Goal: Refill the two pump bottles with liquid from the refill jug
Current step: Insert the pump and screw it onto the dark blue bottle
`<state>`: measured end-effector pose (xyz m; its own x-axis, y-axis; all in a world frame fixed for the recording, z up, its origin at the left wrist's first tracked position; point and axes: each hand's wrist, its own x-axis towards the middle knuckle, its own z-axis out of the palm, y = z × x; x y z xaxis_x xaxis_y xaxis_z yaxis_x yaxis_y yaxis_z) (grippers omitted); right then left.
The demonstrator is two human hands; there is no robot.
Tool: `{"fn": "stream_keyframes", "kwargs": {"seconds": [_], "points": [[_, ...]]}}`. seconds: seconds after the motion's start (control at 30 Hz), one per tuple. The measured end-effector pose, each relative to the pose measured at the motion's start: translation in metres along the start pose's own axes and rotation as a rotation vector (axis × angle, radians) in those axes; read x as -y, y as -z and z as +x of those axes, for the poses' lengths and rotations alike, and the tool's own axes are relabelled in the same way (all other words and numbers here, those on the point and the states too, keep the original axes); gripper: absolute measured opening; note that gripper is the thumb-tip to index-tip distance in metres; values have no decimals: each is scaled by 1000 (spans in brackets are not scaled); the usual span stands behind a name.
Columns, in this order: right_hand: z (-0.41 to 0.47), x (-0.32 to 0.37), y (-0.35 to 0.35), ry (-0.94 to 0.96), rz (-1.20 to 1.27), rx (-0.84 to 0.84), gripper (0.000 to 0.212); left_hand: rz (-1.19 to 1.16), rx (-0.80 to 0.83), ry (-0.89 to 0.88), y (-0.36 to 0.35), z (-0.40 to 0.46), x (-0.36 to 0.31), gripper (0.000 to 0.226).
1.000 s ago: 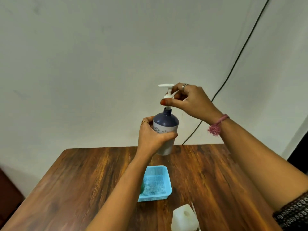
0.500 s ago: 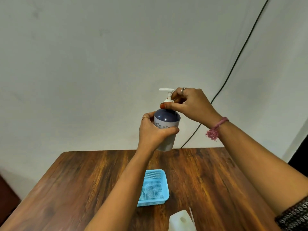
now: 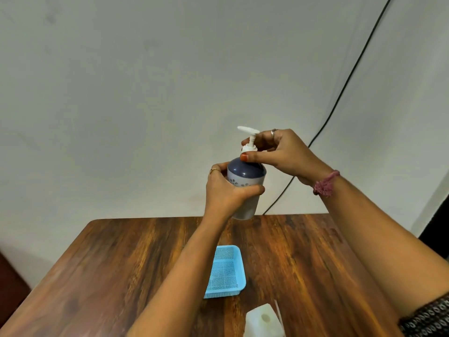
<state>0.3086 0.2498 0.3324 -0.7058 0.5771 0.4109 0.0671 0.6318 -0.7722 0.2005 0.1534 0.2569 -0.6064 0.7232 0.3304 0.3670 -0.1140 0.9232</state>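
Right fingers (image 3: 252, 142) pinching pump collar (image 3: 249, 148), left hand (image 3: 226, 190) gripping pump bottle (image 3: 246, 176)

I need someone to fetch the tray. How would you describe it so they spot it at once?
Look at the wooden table. Near its middle, below the raised hands, lies a small tray. It is the only light blue, mesh-bottomed thing there; the white jug nearby is solid.

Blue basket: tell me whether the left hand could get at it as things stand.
Probably not at once: the left hand grips the pump bottle held above the table. The blue basket lies uncovered beneath.
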Motion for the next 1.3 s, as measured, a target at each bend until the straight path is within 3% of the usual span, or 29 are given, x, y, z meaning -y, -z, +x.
{"fn": "stream_keyframes", "kwargs": {"seconds": [0.57,0.83,0.97,1.1,1.23,1.3], "points": [[-2,10,5,-25,-26,-27,32,18,-11,4,0,-5,-4,80],[-2,8,-9,-6,-219,-149,43,-12,-35,11,-1,-6,-2,80],[-1,7,3,-88,-175,8,54,0,-19,5,0,-6,0,80],[-4,4,15,-80,35,152,40,0,-21,4,1,-5,0,80],[-7,-1,-1,-21,-2,-74,30,-1,-32,3,0,-6,1,79],[-8,-1,-3,5,-89,-110,34,-2,-29,2,0,-6,2,80]]}}
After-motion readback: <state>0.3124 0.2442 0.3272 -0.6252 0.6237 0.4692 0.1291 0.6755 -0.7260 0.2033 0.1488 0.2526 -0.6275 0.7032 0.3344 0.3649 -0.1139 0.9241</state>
